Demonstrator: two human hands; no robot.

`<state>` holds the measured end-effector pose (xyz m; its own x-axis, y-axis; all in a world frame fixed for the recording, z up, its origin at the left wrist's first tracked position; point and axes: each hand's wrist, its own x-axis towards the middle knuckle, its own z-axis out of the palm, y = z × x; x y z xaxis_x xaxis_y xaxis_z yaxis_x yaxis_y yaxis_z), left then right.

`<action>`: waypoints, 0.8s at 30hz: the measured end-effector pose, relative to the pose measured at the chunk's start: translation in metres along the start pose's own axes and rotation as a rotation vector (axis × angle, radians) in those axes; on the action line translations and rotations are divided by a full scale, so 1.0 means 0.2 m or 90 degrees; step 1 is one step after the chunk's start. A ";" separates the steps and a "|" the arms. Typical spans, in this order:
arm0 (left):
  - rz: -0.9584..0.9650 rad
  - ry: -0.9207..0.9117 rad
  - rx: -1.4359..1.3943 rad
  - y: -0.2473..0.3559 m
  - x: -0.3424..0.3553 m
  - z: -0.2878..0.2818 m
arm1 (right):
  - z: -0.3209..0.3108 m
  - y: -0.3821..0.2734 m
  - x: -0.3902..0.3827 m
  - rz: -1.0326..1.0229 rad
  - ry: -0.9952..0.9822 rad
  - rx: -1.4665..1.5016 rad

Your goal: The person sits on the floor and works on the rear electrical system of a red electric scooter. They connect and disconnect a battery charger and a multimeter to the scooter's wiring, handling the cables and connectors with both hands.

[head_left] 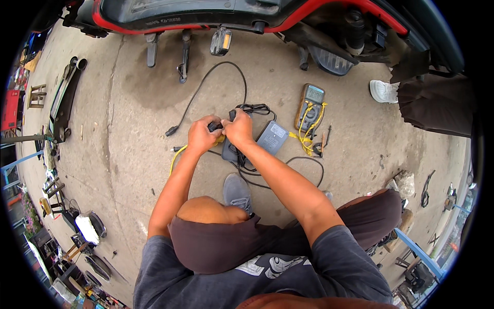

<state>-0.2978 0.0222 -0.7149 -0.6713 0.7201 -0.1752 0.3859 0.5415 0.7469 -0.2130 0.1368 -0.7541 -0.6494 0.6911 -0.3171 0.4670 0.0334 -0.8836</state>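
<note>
My left hand [202,135] is closed round a black cable connector [215,125]. Right beside it, my right hand [239,127] grips another black connector [232,114]; whether the two pieces touch is hidden by my fingers. Under my hands lies a grey charger box [274,137] with a pale label, and a second dark grey box is partly covered by my right forearm. A yellow cable [177,156] runs out below my left hand. A black cable loops away on the far side and ends in a plug [171,131] on the concrete.
A multimeter [311,105] with yellow leads [304,142] lies right of the charger. Across the far side stands a red and black vehicle [185,19] with a footrest and stand hanging low. Another person's white shoe [384,91] is at the right. Loose parts litter the left edge.
</note>
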 end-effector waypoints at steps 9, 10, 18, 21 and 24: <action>-0.131 -0.095 0.246 0.02 -0.03 -0.08 | -0.01 -0.05 -0.03 0.037 0.010 0.072; -0.129 -0.093 0.247 0.01 -0.04 -0.09 | -0.01 -0.06 -0.03 0.050 0.008 0.080; -0.120 -0.095 0.280 -0.01 -0.02 -0.12 | -0.14 -0.12 0.03 0.040 0.130 0.165; -0.129 -0.105 0.265 -0.07 0.01 -0.13 | -0.31 -0.18 0.08 0.051 0.111 0.172; -0.139 -0.138 0.261 -0.07 0.07 -0.13 | -0.39 -0.15 0.09 0.089 0.095 0.237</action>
<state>-0.3293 0.0137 -0.7103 -0.6343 0.6207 -0.4609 0.4965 0.7840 0.3726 -0.1919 0.2050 -0.7067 -0.4880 0.7688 -0.4134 0.2777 -0.3123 -0.9085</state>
